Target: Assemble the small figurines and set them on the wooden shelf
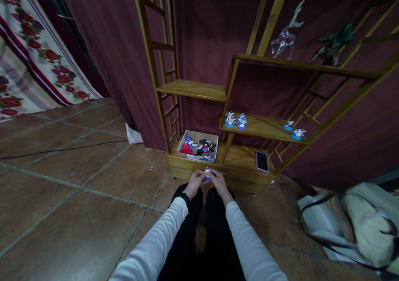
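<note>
Two hands (196, 180) held one figurine (207, 173). Beyond the grip were one box (190, 156) and, rightward, one phone (262, 161). Farther up were six more figurines (242, 124) and two statues (284, 39).

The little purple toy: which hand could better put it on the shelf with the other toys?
Probably the right hand: the shelf lies ahead and to the right, on that side, and the left hand is farther from it. Both hands hold the purple toy.

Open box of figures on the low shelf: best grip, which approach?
Probably the box by its left and right walls, from the front and above: it sits upright, open-topped, front wall facing outward, with jumbled figures inside.
</note>
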Tool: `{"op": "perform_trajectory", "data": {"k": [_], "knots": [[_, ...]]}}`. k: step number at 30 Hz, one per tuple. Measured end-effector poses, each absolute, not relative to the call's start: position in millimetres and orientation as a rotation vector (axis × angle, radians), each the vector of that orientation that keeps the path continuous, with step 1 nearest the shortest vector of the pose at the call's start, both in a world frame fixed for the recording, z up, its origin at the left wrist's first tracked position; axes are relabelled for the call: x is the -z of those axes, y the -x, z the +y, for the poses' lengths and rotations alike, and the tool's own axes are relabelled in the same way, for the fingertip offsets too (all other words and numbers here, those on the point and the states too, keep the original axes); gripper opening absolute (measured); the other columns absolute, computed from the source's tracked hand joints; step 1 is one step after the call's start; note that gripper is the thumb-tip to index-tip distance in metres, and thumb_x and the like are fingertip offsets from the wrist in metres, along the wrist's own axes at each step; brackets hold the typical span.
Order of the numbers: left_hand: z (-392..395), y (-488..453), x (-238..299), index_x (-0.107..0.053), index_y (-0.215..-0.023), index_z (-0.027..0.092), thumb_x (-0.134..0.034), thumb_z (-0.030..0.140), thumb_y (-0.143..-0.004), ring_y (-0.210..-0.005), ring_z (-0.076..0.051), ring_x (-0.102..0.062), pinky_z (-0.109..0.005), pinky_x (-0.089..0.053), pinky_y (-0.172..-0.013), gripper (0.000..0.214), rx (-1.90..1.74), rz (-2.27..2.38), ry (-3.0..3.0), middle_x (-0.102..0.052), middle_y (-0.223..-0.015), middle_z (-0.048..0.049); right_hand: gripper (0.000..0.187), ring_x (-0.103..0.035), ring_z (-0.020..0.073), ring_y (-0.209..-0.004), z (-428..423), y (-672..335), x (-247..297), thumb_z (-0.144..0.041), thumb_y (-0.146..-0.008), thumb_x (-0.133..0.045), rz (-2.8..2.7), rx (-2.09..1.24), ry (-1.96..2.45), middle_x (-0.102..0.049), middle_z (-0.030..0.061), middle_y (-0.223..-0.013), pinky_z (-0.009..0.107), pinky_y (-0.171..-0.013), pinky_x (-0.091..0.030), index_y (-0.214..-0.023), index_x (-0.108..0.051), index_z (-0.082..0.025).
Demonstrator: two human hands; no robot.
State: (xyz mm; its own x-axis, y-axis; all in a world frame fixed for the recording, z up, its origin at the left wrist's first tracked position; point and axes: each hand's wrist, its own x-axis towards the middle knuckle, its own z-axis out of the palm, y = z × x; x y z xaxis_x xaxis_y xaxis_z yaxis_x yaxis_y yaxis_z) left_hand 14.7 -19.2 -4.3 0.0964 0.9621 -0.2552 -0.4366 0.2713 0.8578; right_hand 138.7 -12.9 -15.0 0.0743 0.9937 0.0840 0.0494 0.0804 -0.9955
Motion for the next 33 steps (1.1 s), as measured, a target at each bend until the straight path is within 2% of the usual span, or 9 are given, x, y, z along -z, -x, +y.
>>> {"op": "perform_trajectory", "data": {"k": [8,24,33], "knots": [[-16,-15,9,-0.061,-0.077,0.011,-0.075,0.035,-0.065,-0.065,-0.013,-0.062,-0.024,-0.052,-0.062,0.03,-1.105,0.943,-0.776,-0.064,-0.072,-0.0046,0.028,-0.062,0.0207,-0.086,-11,-140,18,-0.037,-0.07,-0.06,-1.241,-1.122,1.179,-0.071,0.0019,-0.09,0.034,-0.084,-0.046,-0.09,-0.071,-0.021],[-15,-15,15,-0.064,-0.083,0.01,-0.07,0.039,-0.069,-0.062,-0.013,-0.062,-0.023,-0.05,-0.058,0.032,-1.067,0.908,-0.878,-0.067,-0.072,-0.0063,0.026,-0.06,0.0184,-0.076,-13,-140,14,-0.032,-0.069,-0.057,-1.246,-1.131,1.195,-0.07,0.0008,-0.079,0.03,-0.074,-0.048,-0.087,-0.071,-0.02],[-12,-15,21,-0.066,-0.088,0.01,-0.07,0.035,-0.069,-0.067,-0.014,-0.063,-0.024,-0.05,-0.061,0.031,-1.085,0.925,-0.944,-0.068,-0.077,-0.0068,0.027,-0.062,0.019,-0.08,-15,-137,10,-0.038,-0.071,-0.058,-1.153,-1.076,1.238,-0.071,0.0027,-0.084,0.03,-0.077,-0.047,-0.085,-0.071,-0.019]]}}
